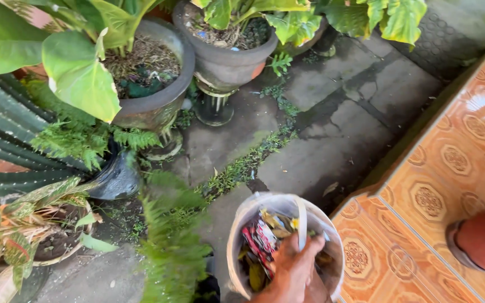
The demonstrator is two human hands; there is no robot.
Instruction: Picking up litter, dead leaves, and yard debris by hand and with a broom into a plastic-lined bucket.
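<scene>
Closest to you, at the bottom edge of the view, one of your hands [293, 269] is clenched around the white handle [302, 223] of a plastic bucket [241, 224]; which hand it is cannot be told from this angle, and your other hand is out of view. The bucket is whitish and translucent, round, its rim facing up, and it hangs low over the grey concrete floor [338, 129] just beside the edge of an orange patterned tile step [439, 185]. Inside it you can see a heap of dry yellow-brown leaves mixed with a red and white wrapper [260, 240]. Just left of the bucket a blurred green fern frond [169, 241] rises toward you, and further left sits a plant with red-edged striped leaves [7, 241]. On the tiles at the right there is a reddish-brown rounded pot [484, 241]. A strip of small weeds [242, 165] runs along a crack in the concrete. Beyond that stand two grey pedestal pots [158, 106], one [225, 64] behind the other, both carrying broad green leaves, with a ribbed cactus [1, 129] at the far left.
</scene>
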